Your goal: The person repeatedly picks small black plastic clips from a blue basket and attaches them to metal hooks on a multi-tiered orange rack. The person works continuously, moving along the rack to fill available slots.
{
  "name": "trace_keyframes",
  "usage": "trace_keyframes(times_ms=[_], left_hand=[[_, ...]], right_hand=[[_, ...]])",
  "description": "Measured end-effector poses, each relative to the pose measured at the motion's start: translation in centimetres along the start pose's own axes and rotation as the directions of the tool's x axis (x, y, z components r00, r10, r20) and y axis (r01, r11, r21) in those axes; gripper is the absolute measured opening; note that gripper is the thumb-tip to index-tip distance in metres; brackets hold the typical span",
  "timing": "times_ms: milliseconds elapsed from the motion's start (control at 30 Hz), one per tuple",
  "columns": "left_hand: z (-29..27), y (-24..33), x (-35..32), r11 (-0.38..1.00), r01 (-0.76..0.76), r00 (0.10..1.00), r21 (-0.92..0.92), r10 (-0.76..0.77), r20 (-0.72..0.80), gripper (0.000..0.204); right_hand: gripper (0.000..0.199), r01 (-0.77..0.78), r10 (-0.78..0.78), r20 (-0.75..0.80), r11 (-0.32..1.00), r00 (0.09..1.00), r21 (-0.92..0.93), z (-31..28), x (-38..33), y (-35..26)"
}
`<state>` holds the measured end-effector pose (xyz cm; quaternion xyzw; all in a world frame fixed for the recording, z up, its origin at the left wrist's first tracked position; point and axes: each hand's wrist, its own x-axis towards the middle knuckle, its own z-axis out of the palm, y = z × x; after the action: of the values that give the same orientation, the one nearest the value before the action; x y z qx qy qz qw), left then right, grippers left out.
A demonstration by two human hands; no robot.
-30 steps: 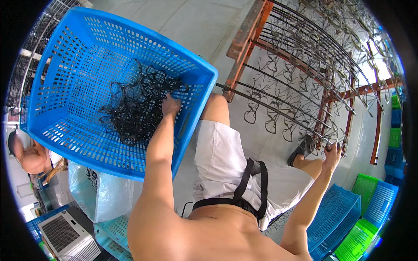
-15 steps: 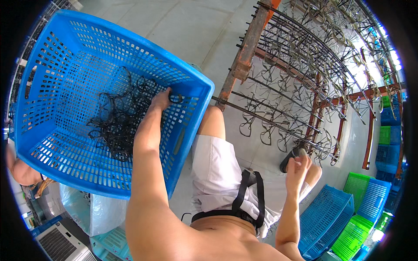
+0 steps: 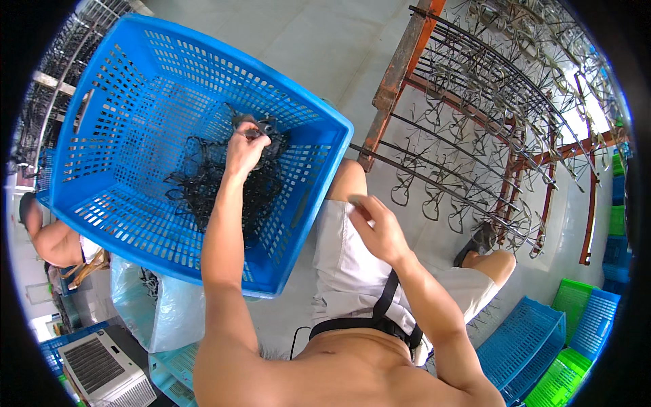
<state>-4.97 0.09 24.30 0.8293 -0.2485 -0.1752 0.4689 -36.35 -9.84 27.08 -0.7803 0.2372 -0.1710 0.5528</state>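
A large blue plastic basket (image 3: 312, 197) with slotted walls stands at my left. Inside lies a tangled heap of thin, dark, looped pieces (image 3: 213, 193). My left hand (image 3: 245, 152) reaches into the basket, its fingers closed on a dark looped piece (image 3: 268, 125) at the far side of the heap. Part of that piece is hidden behind the fingers. Over my thigh, outside the basket, hovers my right hand (image 3: 381, 230). Its fingers are loosely bent and apart, with nothing seen in them.
A rust-orange rack (image 3: 393, 74) at the right carries rods with many hanging looped wire pieces (image 3: 430, 203). Blue crates (image 3: 519, 339) and green crates (image 3: 559, 376) stand lower right. A plastic bag (image 3: 180, 315), a grey-white machine (image 3: 102, 370) and another person (image 3: 57, 241) are at left.
My left hand has moved from the basket's right wall to over the heap and closed on a piece. My right hand has come leftward from beside the rack to above my thigh.
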Motion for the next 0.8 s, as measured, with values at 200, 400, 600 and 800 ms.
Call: trace_keyframes(times_ms=[200, 400, 600, 800], left_hand=[[-0.7, 8.5, -8.8, 0.946, 0.149, 0.981, -0.288, -0.104, 0.166, 0.016], [2.0, 15.1, -13.8, 0.969, 0.187, 0.734, -0.163, -0.027, 0.678, 0.018], [7.2, 14.9, -17.7, 0.986, 0.011, 0.715, -0.166, 0.108, 0.690, 0.042], [11.5, 13.6, -18.5, 0.984, -0.049, 0.722, -0.174, 0.155, 0.674, 0.020]], right_hand=[[0.058, 0.397, -0.458, -0.163, 0.865, 0.874, -0.307, 2.9, 5.3, -4.5], [0.021, 0.474, -0.470, -0.065, 0.875, 0.880, 0.092, -1.8, 3.6, -2.7], [0.019, 0.122, 0.125, -0.577, 0.921, 0.807, 0.370, -6.6, -3.7, 1.3], [0.024, 0.260, 0.299, -0.946, 0.910, 0.123, 0.321, -16.1, -8.8, 10.1]])
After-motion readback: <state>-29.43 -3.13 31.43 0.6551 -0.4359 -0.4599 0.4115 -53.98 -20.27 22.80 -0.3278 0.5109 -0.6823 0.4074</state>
